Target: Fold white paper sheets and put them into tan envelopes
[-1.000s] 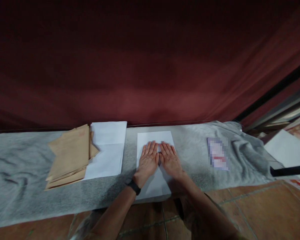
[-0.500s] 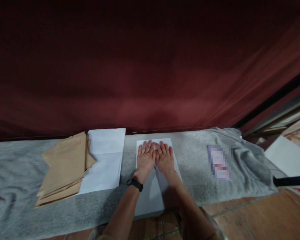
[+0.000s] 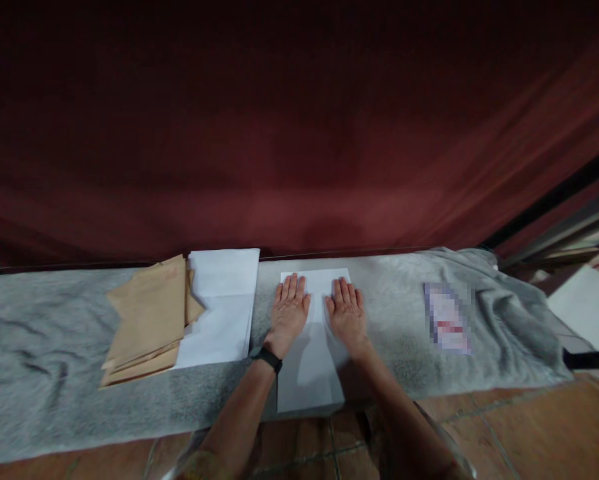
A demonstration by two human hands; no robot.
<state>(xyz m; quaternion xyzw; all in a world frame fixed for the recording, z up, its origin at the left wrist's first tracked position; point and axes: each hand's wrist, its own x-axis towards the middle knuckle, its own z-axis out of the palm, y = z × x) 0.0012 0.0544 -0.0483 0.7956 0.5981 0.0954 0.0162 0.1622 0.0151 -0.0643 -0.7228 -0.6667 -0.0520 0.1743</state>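
Note:
A sheet of white paper (image 3: 312,373) lies lengthwise on the grey cloth, its near end at the front edge. Flat on its left side rests my left hand (image 3: 290,310), fingers pointing away from me, a black band on the wrist. My right hand (image 3: 348,315) presses flat near the right edge of the same paper, fingers stretched out. A strip of bare paper shows between the two hands. Whether it is one sheet or several, I cannot tell.
Left of my hands is a stack of white paper (image 3: 224,320), partly covered by several brown envelopes (image 3: 152,317). A blurred-out, purplish flat item (image 3: 446,320) lies to the right on the grey cloth (image 3: 394,360). A dark red curtain (image 3: 299,167) hangs behind; tiled floor (image 3: 524,413) shows in front.
My hands have slid apart across the paper, the left outward to the left edge and the right outward to the right. The whole view has shifted slightly.

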